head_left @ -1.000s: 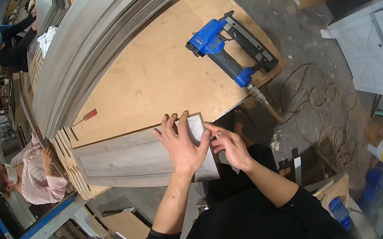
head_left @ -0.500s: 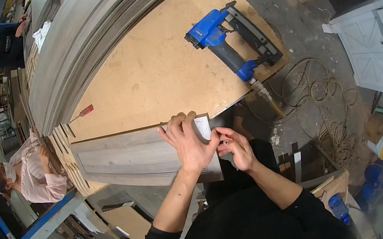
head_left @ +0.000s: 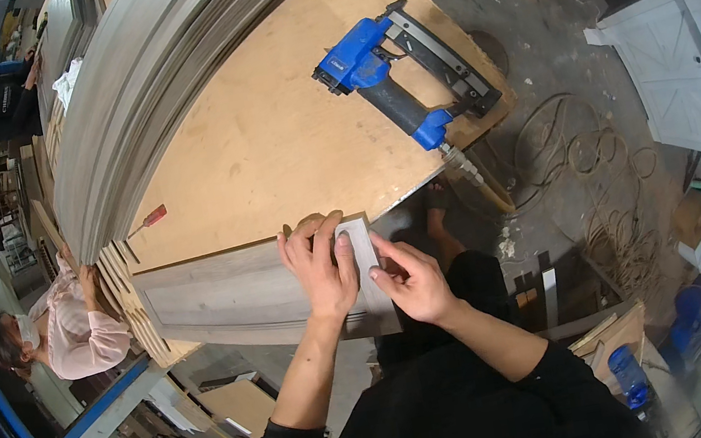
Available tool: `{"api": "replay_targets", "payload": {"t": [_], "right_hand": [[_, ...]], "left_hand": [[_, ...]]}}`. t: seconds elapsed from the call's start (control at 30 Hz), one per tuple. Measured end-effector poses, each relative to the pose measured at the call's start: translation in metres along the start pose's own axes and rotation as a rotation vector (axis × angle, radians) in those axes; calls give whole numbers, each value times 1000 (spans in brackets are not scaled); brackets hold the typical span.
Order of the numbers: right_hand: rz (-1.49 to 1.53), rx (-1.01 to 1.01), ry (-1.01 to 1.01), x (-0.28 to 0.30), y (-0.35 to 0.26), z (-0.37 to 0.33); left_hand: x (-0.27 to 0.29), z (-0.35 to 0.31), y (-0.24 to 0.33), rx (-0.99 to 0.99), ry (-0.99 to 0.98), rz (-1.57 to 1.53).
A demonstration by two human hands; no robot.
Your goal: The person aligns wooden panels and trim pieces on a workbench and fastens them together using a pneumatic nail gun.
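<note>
A grey wood-grain panel [head_left: 224, 289] with a raised frame, like a cabinet door, lies across the near edge of the worktable. At its right end is a pale rectangular piece [head_left: 360, 243] that looks like a label. My left hand [head_left: 320, 270] grips the panel, fingers curled over the far edge and thumb on the pale piece. My right hand [head_left: 415, 280] closes on the panel's right end, thumb against the face beside the pale piece; its other fingertips are partly hidden at the edge.
A blue and black nail gun [head_left: 392, 75] with an air hose rests on the wooden worktable [head_left: 254, 133]. Stacked grey panels [head_left: 137, 88] stand at the far left near a red-handled screwdriver [head_left: 150, 218]. Coiled hose [head_left: 615, 241] lies on the floor. A person in pink [head_left: 74, 327] is at left.
My right hand has come in from the corner to the panel's right end, its fingers straightening. My left thumb has moved onto the pale piece. The whole view has shifted slightly.
</note>
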State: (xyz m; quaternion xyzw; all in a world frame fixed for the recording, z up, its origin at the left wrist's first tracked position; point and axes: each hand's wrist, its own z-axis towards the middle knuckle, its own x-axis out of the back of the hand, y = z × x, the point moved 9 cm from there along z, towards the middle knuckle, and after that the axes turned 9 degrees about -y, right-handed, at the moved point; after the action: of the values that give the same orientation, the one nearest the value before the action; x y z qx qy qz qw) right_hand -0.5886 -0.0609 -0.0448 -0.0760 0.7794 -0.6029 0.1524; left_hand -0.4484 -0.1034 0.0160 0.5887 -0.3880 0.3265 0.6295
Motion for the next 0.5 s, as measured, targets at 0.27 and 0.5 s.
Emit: {"api": "replay_targets", "payload": {"t": [0.27, 0.5], "right_hand": [[-104, 82, 40, -3, -6, -2], [-44, 67, -17, -3, -6, -2]], "left_hand": [[-6, -2, -8, 85, -68, -39], [-1, 3, -4, 50, -71, -21]]}}
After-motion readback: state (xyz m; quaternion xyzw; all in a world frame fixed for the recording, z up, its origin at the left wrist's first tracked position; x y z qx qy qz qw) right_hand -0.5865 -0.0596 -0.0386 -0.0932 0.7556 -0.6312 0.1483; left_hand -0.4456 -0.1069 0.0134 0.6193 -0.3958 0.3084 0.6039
